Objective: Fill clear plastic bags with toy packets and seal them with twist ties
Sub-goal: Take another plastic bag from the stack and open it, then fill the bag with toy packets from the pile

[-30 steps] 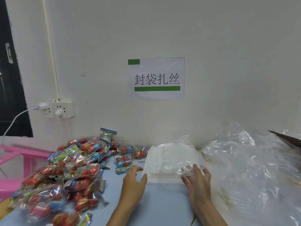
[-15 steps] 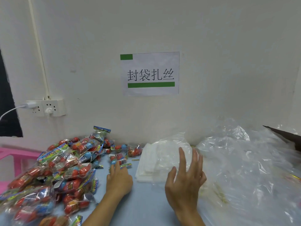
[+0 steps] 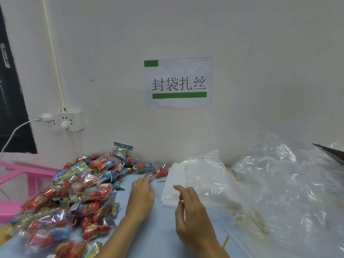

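The left hand [image 3: 142, 194] is reaching forward, its fingertips pinching a toy packet [image 3: 151, 176], though blur hides the grip. The right hand [image 3: 189, 213] is hovering loose, holding nothing. Just beyond it, clear plastic bags [image 3: 178, 185] are lying stacked; the packet heap [image 3: 74, 192] is sitting left of both hands.

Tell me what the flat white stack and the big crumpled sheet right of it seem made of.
Flat white stack: probably thin folded plastic bags, milky where layered, with soft edges. Crumpled sheet: clear glossy plastic film; it shows bright creases and what lies beneath.

glossy clear plastic bags [image 3: 279, 183], matt paper sign [image 3: 178, 82]
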